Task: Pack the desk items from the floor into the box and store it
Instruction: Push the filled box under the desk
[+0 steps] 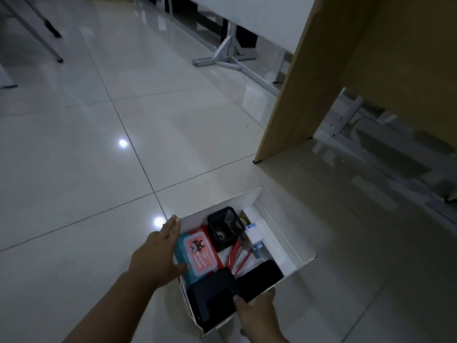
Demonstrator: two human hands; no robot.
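The open white cardboard box (279, 240) sits on the shiny pale tile floor (99, 134), close in front of the person and a little to the right. It looks full. Inside are a red and blue pack of wet wipes (197, 253), a black mesh pen cup (226, 229) standing up, some red pens (235, 256), a small white and blue thing at the far right that is too blurry to name, and two flat dark things at the near end, a dark case (212, 300) and a black flat one (259, 276).

The left hand (158, 256) lies flat along the left wall of the box, fingers stretched out and pointing away, thumb reaching in over the wipes. It is pressing on the side, not closed around anything. The right hand (257, 315) grips the near edge of the box, thumb over the rim and touching the dark case. Both hands are on the box, one at each side of the near left corner.

The box's long side runs from near left to far right. That far end points at the light brown wooden desk panel (316, 78), which stands far and to the right, well apart from the box. Under the desk there is a dark open space.

No loose things show on the floor, so the packing seems done. I think the next move is to store the box, and the space under the desk is a likely spot. The box has a turned-out flap on its right side, which could catch the desk panel if it goes in crooked.
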